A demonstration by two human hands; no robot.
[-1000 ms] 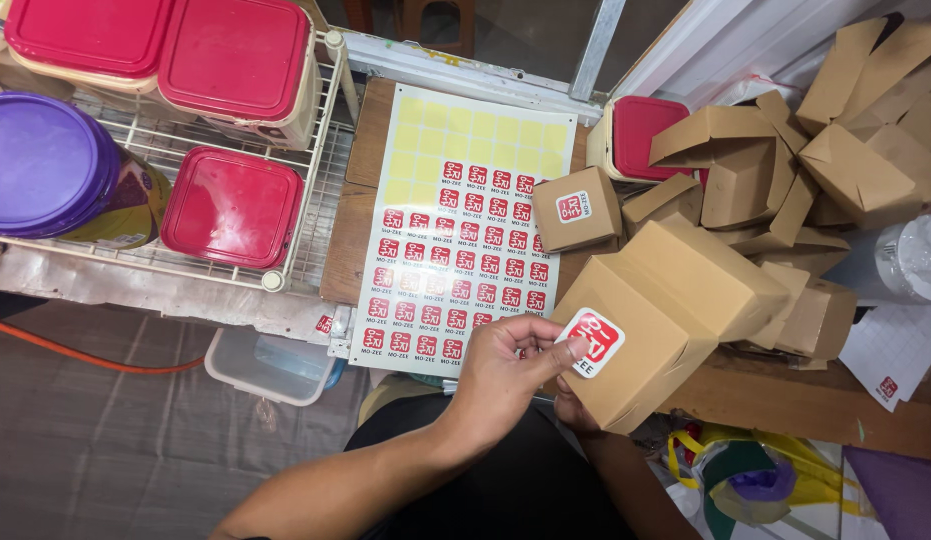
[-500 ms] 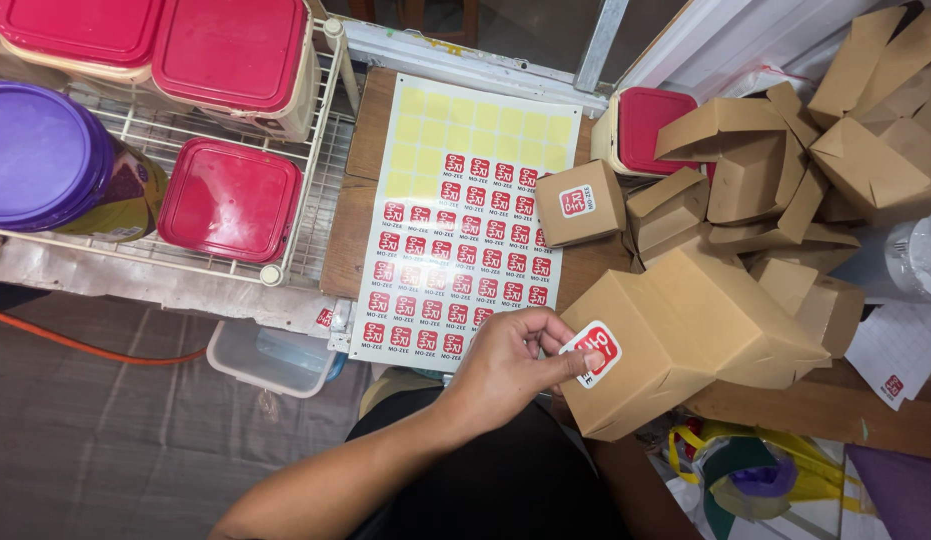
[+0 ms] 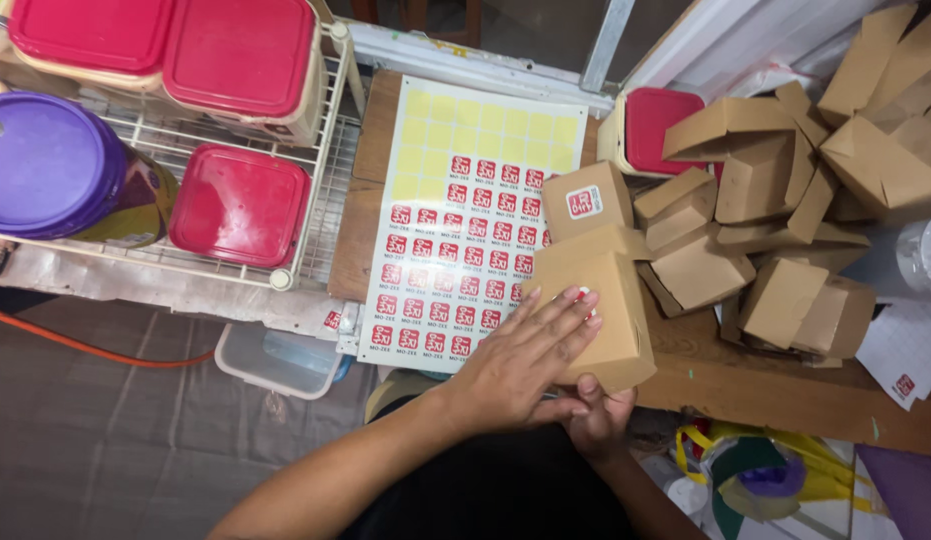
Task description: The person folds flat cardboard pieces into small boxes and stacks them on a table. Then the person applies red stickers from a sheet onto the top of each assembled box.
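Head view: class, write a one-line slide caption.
Left hand presses a red sticker onto a brown box, right hand beneath, beside the sticker sheet.

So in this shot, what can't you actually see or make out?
Head view only:
- Sticker on the brown box: nearly all covered by the left hand.
- Right hand: mostly hidden beneath that hand and the box.
- Purple-lidded container: cut off by the left edge.
- Box pile: cut by the right edge.
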